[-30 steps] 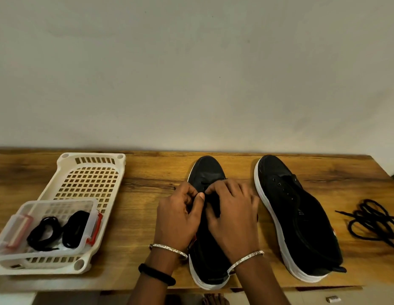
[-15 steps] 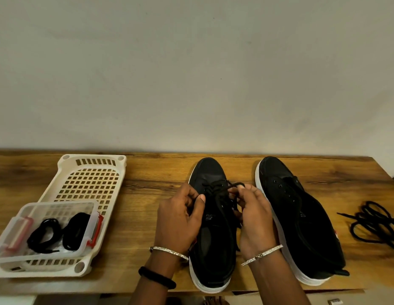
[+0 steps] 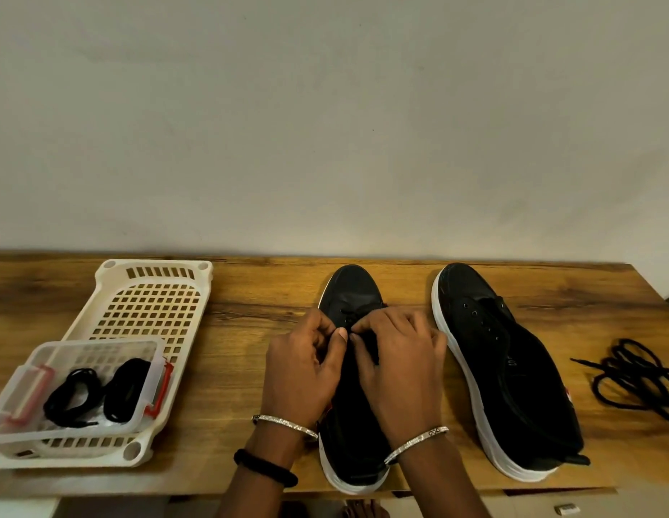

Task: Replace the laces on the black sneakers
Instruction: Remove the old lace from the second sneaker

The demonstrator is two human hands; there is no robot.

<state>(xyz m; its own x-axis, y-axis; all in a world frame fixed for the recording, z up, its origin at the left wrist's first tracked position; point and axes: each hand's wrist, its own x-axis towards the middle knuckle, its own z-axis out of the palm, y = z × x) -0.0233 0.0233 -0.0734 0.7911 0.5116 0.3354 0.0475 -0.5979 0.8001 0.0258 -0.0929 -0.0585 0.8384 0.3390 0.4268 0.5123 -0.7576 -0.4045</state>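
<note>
Lower centre of the frame, on the wooden table (image 3: 243,349): centre sneaker (image 3: 353,289), black with a white sole, toe pointing up toward the pale wall (image 3: 325,125). Over its eyelet area, left hand (image 3: 303,372) and right hand (image 3: 400,360), knuckles up, fingers curled, tips almost meeting. Left thumb and forefinger pinching the black lace (image 3: 346,316) at the upper eyelets; right fingertips curled down onto the same lace and pinching it, the exact hold partly hidden behind the knuckles. A silver bangle (image 3: 284,424) on each wrist.

Just to the right, apart from the hands: second sneaker (image 3: 505,368), black, eyelets bare, toe angled to upper left. At the right edge, well apart from it, a loose lace (image 3: 632,372) in a black tangle on the wood.

At lower left, a white slotted basket (image 3: 112,271); in its near end, a clear box (image 3: 101,345) with red clips, holding two coiled laces (image 3: 82,398), black.
</note>
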